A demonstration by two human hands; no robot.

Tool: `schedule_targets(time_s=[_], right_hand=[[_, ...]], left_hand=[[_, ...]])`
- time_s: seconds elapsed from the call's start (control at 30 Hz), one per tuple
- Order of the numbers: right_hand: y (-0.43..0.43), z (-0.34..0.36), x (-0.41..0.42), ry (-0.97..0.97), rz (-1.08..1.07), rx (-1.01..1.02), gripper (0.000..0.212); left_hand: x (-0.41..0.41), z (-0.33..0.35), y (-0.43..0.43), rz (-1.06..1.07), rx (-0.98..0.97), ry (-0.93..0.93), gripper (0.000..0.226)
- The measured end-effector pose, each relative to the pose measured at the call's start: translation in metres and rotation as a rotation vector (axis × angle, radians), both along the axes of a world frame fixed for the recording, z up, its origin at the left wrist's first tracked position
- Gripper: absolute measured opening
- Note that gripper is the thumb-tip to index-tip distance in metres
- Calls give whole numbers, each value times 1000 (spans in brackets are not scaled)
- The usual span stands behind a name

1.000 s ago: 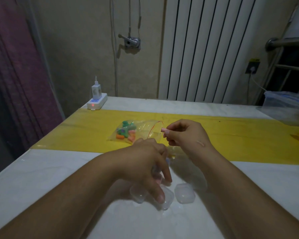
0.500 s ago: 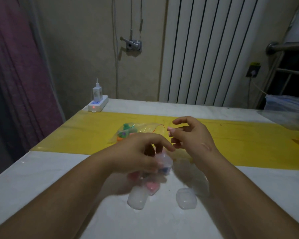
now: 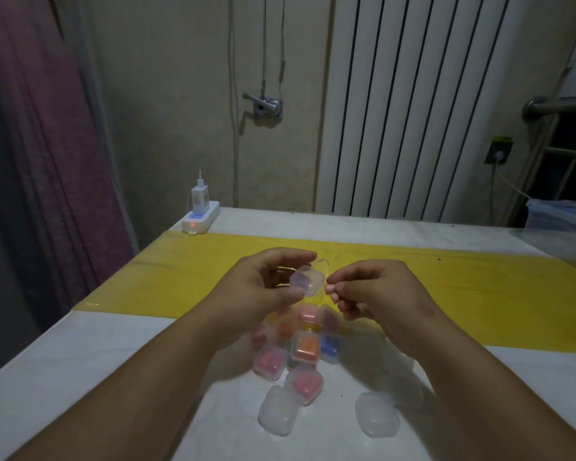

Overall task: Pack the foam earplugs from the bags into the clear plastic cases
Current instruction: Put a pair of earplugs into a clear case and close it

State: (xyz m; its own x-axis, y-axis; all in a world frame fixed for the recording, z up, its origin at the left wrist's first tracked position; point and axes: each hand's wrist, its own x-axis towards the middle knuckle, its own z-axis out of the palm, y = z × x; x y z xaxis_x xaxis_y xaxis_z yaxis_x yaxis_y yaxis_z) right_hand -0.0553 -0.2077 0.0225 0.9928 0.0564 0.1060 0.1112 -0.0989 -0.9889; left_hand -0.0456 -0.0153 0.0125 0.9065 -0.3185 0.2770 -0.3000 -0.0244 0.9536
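**Left hand holds up a clear case, right hand curled beside it**

Far out to the left of the left hand hangs a purple curtain (image 3: 47, 144). Beyond that hand, at the table's far edge, lies a white power strip (image 3: 201, 221) with a charger plugged in. The left hand (image 3: 263, 291) grips a small clear case (image 3: 307, 281) between thumb and fingers, raised over the yellow strip (image 3: 180, 274) of the table (image 3: 80, 361).

Below the gap between the hands sits a cluster of filled cases (image 3: 269, 361); the earplugs (image 3: 305, 348) inside are pink, orange and blue. Nearer the person lie two empty cases, one (image 3: 276, 410) by the left forearm and one (image 3: 376, 414) by the right.

Just beyond the held case shows the thin red edge of a bag (image 3: 323, 261). The right hand (image 3: 383, 294) is just right of the case, fingers curled, thumb and forefinger tips together; whether they pinch anything cannot be told. Far right of it stands a translucent container (image 3: 562, 224).
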Motion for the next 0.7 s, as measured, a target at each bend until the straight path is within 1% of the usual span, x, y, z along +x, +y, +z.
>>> schedule_targets(time_s=[0.1,0.2,0.27,0.37,0.43,0.47,0.57,0.6,0.63,0.7], right_hand=[[3,0,-2,37,56,-24,15],[6,-2,-3,52,75,26,14],[7,-3,-4,45,71,30,18],[9,-6,-4,3,33,-31,18],[10,-7,-3,-14,15,-34,17],[11,-8,-3,-21,12,-33,17],[13,-9,-3,-47,12,-55,18],[13,-10,-2,-55,9,-66,18],[14,-10,-2,-59,6,-75,18],[15,-9,-2,-62,7,-87,16]], left_hand=[[-1,-1,-1,-1,13,0,47],[-1,-1,-1,33,31,-12,50],[-1,-1,-2,40,40,-15,48],[-2,-1,-6,28,14,-12,43],[-3,-2,-8,51,19,-69,39],[-2,-3,-8,92,62,-144,39],[2,-7,-8,269,335,-387,36],[3,-7,-8,300,403,-419,33],[4,-7,-8,306,433,-422,29],[3,-8,-9,281,414,-410,28]])
